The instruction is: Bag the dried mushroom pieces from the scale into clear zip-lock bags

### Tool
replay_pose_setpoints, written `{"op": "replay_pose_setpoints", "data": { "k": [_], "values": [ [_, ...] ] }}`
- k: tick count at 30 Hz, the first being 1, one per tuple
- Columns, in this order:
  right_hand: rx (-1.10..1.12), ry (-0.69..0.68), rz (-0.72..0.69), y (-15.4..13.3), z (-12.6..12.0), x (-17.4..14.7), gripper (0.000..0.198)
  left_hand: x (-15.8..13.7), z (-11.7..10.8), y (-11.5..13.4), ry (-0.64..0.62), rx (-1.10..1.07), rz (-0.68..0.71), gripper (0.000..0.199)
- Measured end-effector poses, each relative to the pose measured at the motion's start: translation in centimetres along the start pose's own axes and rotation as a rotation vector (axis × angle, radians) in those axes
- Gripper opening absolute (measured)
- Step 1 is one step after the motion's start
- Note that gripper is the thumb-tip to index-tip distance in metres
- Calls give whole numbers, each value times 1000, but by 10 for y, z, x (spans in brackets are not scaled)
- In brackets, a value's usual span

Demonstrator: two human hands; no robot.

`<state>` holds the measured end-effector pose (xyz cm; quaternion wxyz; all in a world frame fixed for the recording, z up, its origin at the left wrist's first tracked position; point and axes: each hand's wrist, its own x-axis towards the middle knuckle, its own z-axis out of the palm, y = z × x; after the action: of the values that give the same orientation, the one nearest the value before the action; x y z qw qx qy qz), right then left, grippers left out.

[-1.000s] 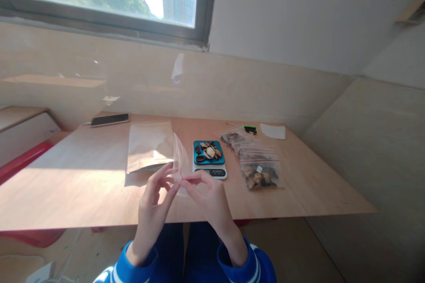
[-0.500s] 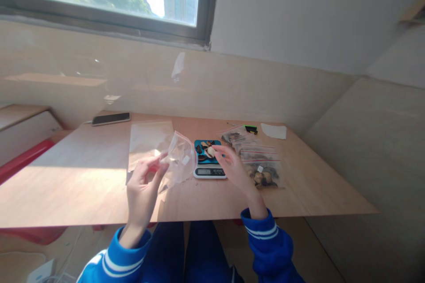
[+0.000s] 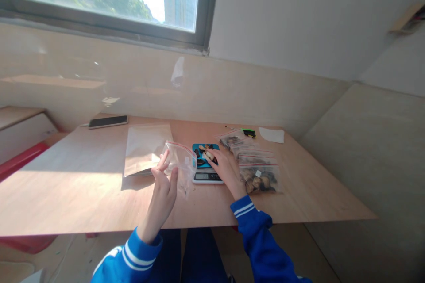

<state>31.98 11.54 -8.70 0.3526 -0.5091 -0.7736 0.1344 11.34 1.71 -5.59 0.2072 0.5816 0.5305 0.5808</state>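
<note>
The left hand (image 3: pixel 163 185) is grasping an empty clear zip bag (image 3: pixel 181 161) by its left edge, holding it upright above the table (image 3: pixel 83 194), just left of the scale (image 3: pixel 206 172). The right hand (image 3: pixel 226 169) is reaching onto the scale's blue tray (image 3: pixel 196 147), fingers resting among the dried pieces (image 3: pixel 206 155); whether they are pinching a piece cannot be told. Filled bags (image 3: pixel 255 172) are lying just right of the scale. A paper envelope (image 3: pixel 146 147) is lying behind the bag, and a phone (image 3: pixel 108 121) is lying at the far left edge.
</note>
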Motion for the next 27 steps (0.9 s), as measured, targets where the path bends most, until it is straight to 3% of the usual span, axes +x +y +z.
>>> {"op": "replay_pose_setpoints", "data": {
  "k": [7,12,19,23,27],
  "values": [
    [34,58,50,-14,-9,3,40,0,10,-8,-25,54,22,20],
    [110,162,114,-16,-12,3,39,1,10,-9,-34,65,-5,23],
    [455,283,209,-16,-7,12,46,4,12,-11,-8,53,108,16],
    [568,324,149,-45,-18,18,52,4,14,-14,-16,48,79,18],
    [576,146,4,-91,-42,15,48,3,15,-13,-36,8,33,24]
  ]
}}
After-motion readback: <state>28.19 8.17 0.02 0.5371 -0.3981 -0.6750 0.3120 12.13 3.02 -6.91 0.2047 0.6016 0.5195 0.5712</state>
